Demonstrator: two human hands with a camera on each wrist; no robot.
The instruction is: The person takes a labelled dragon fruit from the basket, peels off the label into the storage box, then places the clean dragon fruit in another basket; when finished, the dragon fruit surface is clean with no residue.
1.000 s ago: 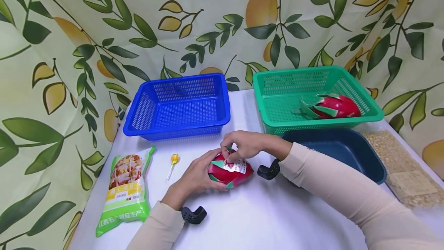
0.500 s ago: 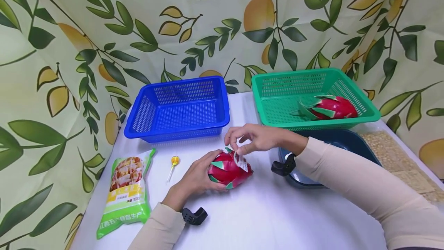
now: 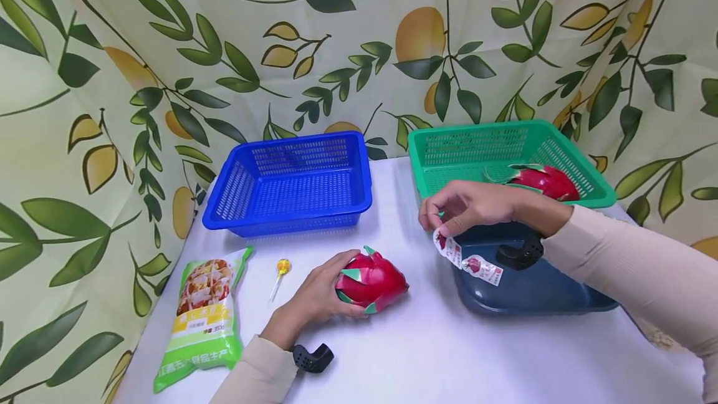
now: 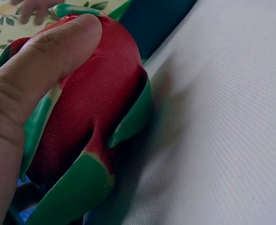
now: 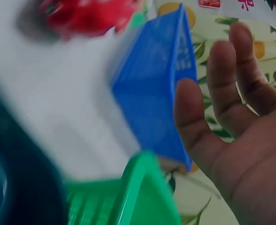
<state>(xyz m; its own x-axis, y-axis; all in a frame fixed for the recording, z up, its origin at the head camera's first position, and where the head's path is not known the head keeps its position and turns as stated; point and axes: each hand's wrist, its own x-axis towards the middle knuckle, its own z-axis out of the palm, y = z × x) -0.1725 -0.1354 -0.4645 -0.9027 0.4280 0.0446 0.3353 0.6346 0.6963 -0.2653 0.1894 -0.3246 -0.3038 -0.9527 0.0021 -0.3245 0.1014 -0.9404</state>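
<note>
My left hand [image 3: 321,295] grips a red dragon fruit [image 3: 377,282] with green scales on the white table. In the left wrist view my thumb [image 4: 49,56] lies across the fruit's red skin. My right hand [image 3: 477,204] is raised over the left rim of a dark blue basin [image 3: 538,298], pinching a peeled white sticker [image 3: 447,249] between thumb and forefinger. Beneath it a second sticker [image 3: 483,269] clings to the basin's edge. The right wrist view shows the other fingers [image 5: 222,70] held apart from the held sticker [image 5: 234,7].
A blue basket [image 3: 291,189] stands at the back left. The green basket [image 3: 465,136] at the back right holds another dragon fruit [image 3: 546,182]. On the left lie a yellow lollipop [image 3: 283,267] and a green and white food bag [image 3: 204,310].
My right hand has peeled the sticker off the dragon fruit and carried it right to the basin's rim. My left hand keeps its hold on the fruit in place.
</note>
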